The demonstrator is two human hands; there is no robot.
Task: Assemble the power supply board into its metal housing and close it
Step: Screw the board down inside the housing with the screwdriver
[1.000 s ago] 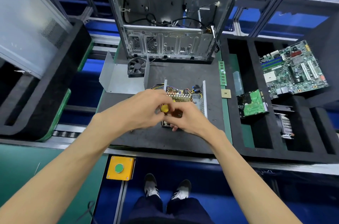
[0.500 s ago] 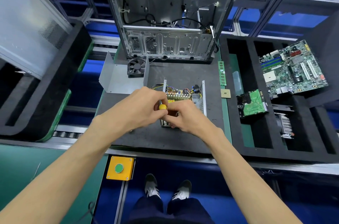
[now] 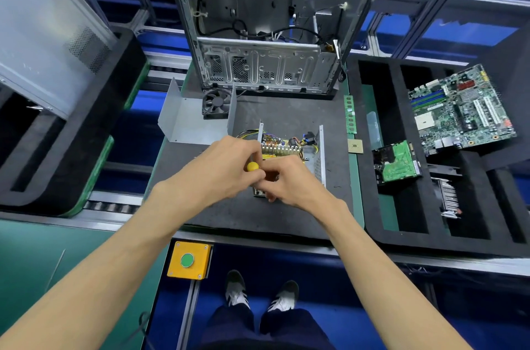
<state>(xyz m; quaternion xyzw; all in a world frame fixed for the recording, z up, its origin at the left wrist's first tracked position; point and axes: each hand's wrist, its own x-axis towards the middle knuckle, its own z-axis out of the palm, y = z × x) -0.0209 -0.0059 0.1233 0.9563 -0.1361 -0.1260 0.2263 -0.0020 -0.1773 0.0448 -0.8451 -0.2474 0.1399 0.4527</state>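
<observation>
The power supply board, with copper coils and coloured wires, sits inside its open metal housing on the dark mat. My left hand grips a yellow-handled screwdriver held upright over the housing's near left corner. My right hand lies close beside it with fingers curled at the screwdriver's shaft; what the fingers pinch is hidden. The grey U-shaped housing cover with its black fan lies on the mat to the back left.
An open computer case stands behind the mat. A RAM stick and a CPU chip lie on the green strip. The black foam tray at right holds a motherboard and hard drive. A yellow button box is below.
Both hands have shifted slightly toward the housing's back; the screwdriver's yellow handle sits a little higher and my fingers have turned around it. Housing and cover stay put.
</observation>
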